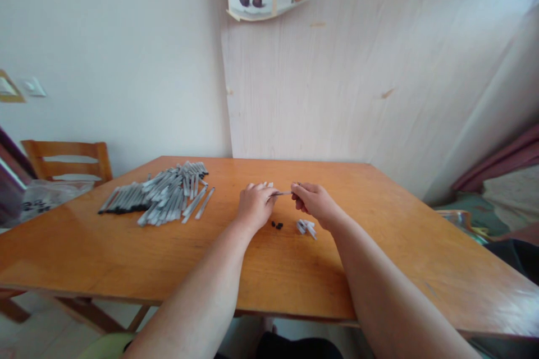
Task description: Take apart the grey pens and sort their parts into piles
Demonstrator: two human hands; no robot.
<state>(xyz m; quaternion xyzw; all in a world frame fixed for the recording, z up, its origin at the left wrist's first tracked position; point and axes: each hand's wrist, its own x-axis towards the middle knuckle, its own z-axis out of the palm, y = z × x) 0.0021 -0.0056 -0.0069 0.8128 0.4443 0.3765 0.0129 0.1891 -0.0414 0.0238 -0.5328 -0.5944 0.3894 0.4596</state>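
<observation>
My left hand [255,205] and my right hand [315,202] are raised over the middle of the table, both closed on one slim pen [283,193]. Its thin middle shows between the fingers, while both ends are hidden in my grip. Small black plugs [278,225] lie on the wood below, between my wrists. Beside my right wrist is a little heap of whitish pen caps [306,228]. A few pale pieces [268,184] peek out behind my left hand, too covered to name.
On the left of the wooden table [177,263] lies a big pile of pale pens [168,193] with dark ends, several loose at its right side. A wooden chair [67,165] and a clear plastic bag [53,193] are at the far left. A wall closes off the back edge.
</observation>
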